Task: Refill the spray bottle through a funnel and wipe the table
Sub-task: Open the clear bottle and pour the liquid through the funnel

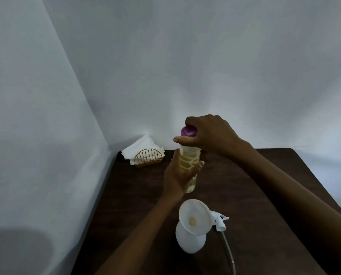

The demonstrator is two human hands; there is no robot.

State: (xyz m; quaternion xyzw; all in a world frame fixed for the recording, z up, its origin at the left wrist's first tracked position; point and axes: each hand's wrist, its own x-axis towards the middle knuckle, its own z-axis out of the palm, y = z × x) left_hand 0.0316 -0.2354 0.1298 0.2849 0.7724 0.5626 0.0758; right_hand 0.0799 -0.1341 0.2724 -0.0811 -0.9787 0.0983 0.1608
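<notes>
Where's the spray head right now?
In the head view the spray head lies on the dark table, just right of the white spray bottle with the funnel in it, tube trailing toward the near edge.

The dark wooden table (264, 195) bears a white spray bottle (189, 241) (funnel (193, 217) seated on top), its detached sprayer head (220, 220), and a napkin holder (148, 156).

A plain home corner: dark wooden table (264, 195) against bare white walls (165, 56), napkin holder (148, 156).
</notes>
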